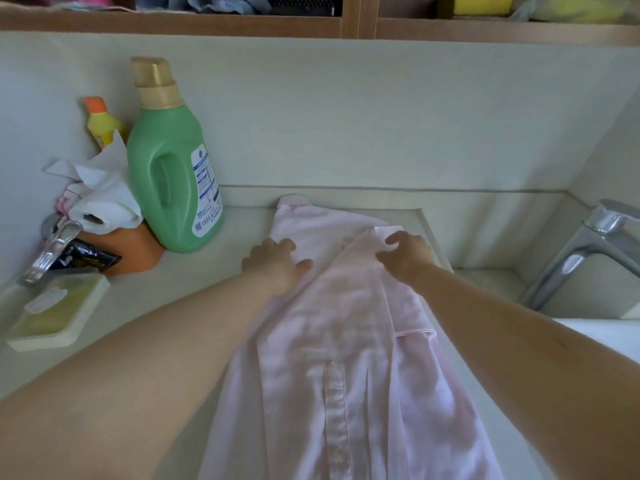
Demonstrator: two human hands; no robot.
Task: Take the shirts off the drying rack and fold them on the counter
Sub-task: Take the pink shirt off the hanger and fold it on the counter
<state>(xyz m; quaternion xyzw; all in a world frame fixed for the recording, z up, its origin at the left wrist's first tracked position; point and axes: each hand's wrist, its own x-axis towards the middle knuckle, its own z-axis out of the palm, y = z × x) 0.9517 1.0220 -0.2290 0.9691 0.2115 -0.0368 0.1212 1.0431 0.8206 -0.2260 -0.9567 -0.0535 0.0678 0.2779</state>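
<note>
Bare forearms reach in from the lower corners over a pink shirt point(332, 341) spread lengthwise on the pale counter point(194, 292), its button placket facing up and its far end near the back wall. Left hand point(277, 263) rests on the shirt's left edge, fingers curled over the cloth. Right hand point(407, 254) pinches a folded-over flap at the right side. On the counter's left stand a green bottle point(171, 174), a yellow bottle point(102, 124), crumpled paper point(100, 192), an orange tub point(138, 252) and a soap dish point(55, 311). A tap point(585, 244) rises over the sink at right. Wooden shelves point(349, 26) run overhead.
</note>
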